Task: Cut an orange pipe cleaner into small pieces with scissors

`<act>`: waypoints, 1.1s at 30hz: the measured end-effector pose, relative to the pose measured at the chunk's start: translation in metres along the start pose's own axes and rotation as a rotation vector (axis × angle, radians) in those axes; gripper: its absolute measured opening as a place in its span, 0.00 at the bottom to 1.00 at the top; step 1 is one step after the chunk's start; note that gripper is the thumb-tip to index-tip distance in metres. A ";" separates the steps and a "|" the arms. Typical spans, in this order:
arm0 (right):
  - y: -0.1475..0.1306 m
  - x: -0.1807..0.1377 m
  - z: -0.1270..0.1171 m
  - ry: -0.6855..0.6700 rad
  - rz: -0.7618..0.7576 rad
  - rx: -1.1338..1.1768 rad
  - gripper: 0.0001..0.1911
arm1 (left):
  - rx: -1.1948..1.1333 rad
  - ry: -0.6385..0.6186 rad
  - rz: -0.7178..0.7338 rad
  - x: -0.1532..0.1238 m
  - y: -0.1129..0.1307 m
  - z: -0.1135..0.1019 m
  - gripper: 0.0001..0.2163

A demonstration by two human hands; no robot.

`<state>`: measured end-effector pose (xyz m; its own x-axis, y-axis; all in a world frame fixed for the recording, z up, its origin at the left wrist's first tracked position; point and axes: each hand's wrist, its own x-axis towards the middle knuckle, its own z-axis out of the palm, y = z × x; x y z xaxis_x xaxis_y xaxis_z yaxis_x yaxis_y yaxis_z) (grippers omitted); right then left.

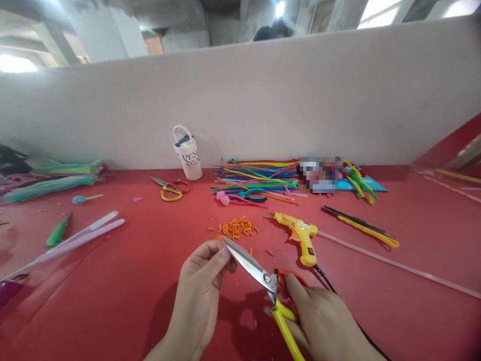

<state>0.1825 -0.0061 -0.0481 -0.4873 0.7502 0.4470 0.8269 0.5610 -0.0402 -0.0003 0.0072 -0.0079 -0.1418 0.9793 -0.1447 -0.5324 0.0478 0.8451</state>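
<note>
My right hand [319, 316] grips a pair of scissors [250, 263] with one red and one yellow handle. The blades point up and to the left, lying nearly together, their tips at the fingers of my left hand [205, 281]. Thumb and fingertips of that hand are pinched; whatever is between them is too small or hidden to name. Just beyond the tips lies a heap of short, fuzzy orange pieces [236, 228] on the red tabletop [131, 281]. A few stray orange bits sit right of the blades.
A yellow glue gun [300, 233] with a long clear stick and black cord lies to the right, near tweezers [361, 225]. Behind are bundled pipe cleaners [259, 175], pliers [253, 194], a white tumbler [188, 158] and second scissors [171, 189]. A pale wall [240, 105] stands behind.
</note>
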 end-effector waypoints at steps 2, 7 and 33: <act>0.000 -0.001 0.000 0.004 -0.001 -0.007 0.06 | 0.006 0.005 0.003 0.000 0.000 0.000 0.04; 0.002 -0.003 0.000 -0.098 0.073 0.042 0.04 | 0.028 0.027 0.016 0.002 0.000 0.000 0.03; -0.001 0.018 -0.027 -0.290 0.784 1.326 0.14 | 0.498 -0.226 -0.244 -0.004 -0.024 0.009 0.04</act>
<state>0.1808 -0.0027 -0.0155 -0.2348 0.9429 -0.2361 0.1390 -0.2078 -0.9682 0.0202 0.0033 -0.0233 0.1452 0.9435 -0.2979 -0.0647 0.3095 0.9487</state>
